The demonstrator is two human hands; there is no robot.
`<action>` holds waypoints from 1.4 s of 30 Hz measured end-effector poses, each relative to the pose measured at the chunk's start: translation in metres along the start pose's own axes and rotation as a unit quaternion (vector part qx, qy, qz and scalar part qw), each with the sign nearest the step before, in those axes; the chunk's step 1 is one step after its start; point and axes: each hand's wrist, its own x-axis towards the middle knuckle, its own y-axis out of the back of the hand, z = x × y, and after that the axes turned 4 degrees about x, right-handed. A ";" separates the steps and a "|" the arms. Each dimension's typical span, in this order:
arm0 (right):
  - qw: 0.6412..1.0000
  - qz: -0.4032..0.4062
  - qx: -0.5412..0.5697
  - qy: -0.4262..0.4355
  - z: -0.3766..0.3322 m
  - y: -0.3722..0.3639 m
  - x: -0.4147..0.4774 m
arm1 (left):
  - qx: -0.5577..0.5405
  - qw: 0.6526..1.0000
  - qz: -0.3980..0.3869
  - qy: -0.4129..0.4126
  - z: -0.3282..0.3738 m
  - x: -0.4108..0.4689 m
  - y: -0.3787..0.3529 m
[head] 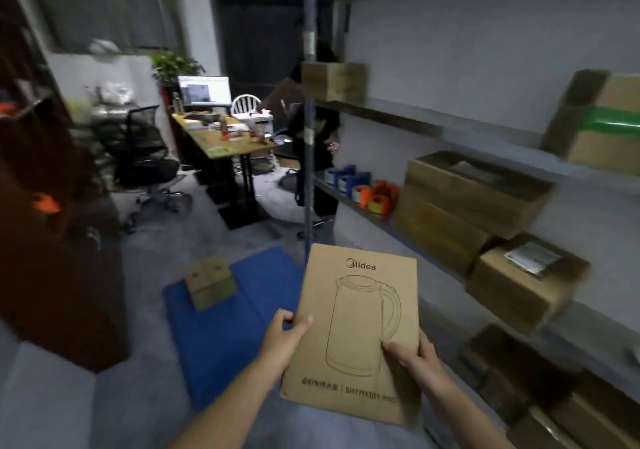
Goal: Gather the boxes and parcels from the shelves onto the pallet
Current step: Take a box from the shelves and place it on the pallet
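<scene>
1. Starting far left: dark cabinet (52,240), lower corner near blue pallet (214,344), strip of bare floor between.
2. On pallet's far end: one small cardboard box (209,284); open blue surface from there to the near edge.
3. Beyond pallet: office chair (145,161) and desk (221,137), open floor in front.
4. Left hand (280,339): clamped on kettle box (356,310) at its left edge, thumb on printed face.
5. Kettle box: held in air over pallet's right edge, printed face toward camera.
6. Right hand (415,358): gripping lower right edge, thumb across face, other fingers hidden behind.
7. Shelf post (309,137): upright, just past box's top edge.
8. Right: shelves (381,116) along the wall, tape rolls (374,195), stacked cardboard boxes (467,199) at the front edge.
</scene>
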 end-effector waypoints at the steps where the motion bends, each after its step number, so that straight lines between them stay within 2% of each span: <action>1: 1.000 -0.022 -0.007 0.003 -0.006 -0.018 0.016 | -0.001 1.000 0.020 0.009 -0.004 0.012 0.016; 7: 0.993 -0.119 0.010 -0.020 -0.047 -0.108 0.127 | -0.014 0.994 0.101 0.047 -0.019 0.097 0.077; 18: 0.969 -0.241 0.034 -0.027 -0.123 -0.203 0.352 | -0.055 0.973 0.195 0.107 0.002 0.294 0.111; 25: 0.971 -0.235 -0.002 -0.038 -0.144 -0.260 0.461 | -0.087 0.968 0.189 0.141 0.013 0.399 0.129; 32: 0.988 -0.136 -0.044 -0.064 -0.156 -0.336 0.599 | -0.121 0.958 0.177 0.188 -0.010 0.558 0.152; 37: 0.988 -0.133 -0.073 -0.035 -0.149 -0.413 0.703 | -0.114 0.959 0.168 0.198 -0.074 0.696 0.177; 42: 0.990 -0.122 -0.075 -0.012 -0.090 -0.486 0.811 | -0.135 0.954 0.177 0.201 -0.169 0.814 0.173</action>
